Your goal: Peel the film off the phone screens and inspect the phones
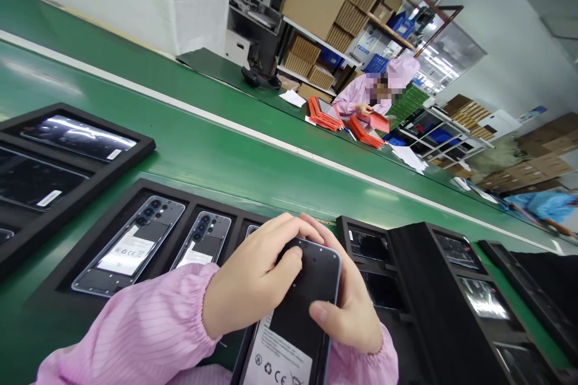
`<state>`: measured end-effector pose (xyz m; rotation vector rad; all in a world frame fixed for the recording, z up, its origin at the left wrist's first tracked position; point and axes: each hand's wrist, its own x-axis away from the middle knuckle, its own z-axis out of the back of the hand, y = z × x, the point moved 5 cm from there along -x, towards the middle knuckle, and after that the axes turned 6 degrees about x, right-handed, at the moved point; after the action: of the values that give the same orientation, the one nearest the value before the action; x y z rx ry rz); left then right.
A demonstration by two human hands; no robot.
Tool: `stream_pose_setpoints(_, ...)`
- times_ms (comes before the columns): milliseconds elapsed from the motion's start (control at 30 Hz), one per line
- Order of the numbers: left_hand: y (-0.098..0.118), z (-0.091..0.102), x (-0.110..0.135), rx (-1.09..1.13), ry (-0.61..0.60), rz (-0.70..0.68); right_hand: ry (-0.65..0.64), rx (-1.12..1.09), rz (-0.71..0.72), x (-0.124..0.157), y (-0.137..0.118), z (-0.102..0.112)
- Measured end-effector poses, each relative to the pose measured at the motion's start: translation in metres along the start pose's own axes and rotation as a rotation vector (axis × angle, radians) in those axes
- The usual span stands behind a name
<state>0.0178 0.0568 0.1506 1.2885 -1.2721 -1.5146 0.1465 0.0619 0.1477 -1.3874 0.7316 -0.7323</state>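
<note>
Both my hands grip one phone with its open back facing up; a white label with marks shows on its lower part. My left hand wraps over the phone's top left, thumb pressing the camera corner. My right hand holds its right edge, thumb lying on the black inner plate. Just beyond my hands, a black foam tray holds more back-up phones in slots.
Another black tray with glossy phones lies at the left on the green conveyor. Stacked black trays stand at the right. Across the belt a person in pink handles red items. Shelves of cardboard boxes stand behind.
</note>
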Motion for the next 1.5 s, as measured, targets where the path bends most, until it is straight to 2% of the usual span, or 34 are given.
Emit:
stream_pose_setpoints(400, 0.0, -0.004, 0.001, 0.077, 0.033, -0.048, -0.031, 0.159, 0.126, 0.005, -0.01, -0.009)
stream_pose_setpoints(633, -0.004, -0.004, -0.003, 0.118, 0.011, -0.03, 0.027, 0.216, 0.187, 0.006, -0.011, -0.013)
stream_pose_setpoints(933, -0.003, -0.004, 0.001, 0.094, 0.0, -0.012, 0.024, 0.184, 0.17, 0.005, -0.013, -0.014)
stream_pose_setpoints(1067, -0.003, -0.001, -0.003, 0.098, -0.002, 0.022, 0.042, 0.18, 0.095, 0.006, -0.01, -0.012)
stream_pose_setpoints(1167, -0.016, 0.0, -0.005, 0.179, 0.023, 0.117, 0.063, 0.129, -0.01, 0.008, 0.0, -0.01)
stream_pose_setpoints(1233, -0.036, 0.0, -0.002, 0.314, 0.077, 0.241, 0.063, 0.1, -0.077, 0.01, 0.011, -0.011)
stream_pose_setpoints(1267, -0.049, -0.003, 0.002, 0.41, 0.093, 0.339, 0.065, 0.109, -0.105, 0.011, 0.018, -0.013)
stream_pose_setpoints(1333, -0.081, -0.009, 0.014, 0.565, 0.132, 0.621, 0.083, 0.198, -0.157, 0.011, 0.035, -0.016)
stream_pose_setpoints(1400, -0.11, -0.014, 0.028, 0.624, 0.193, 0.904, 0.141, 0.333, -0.213, 0.013, 0.055, -0.016)
stream_pose_setpoints(1500, -0.134, -0.02, 0.04, 0.631, 0.248, 1.078, 0.311, 0.431, -0.24, 0.027, 0.08, -0.014)
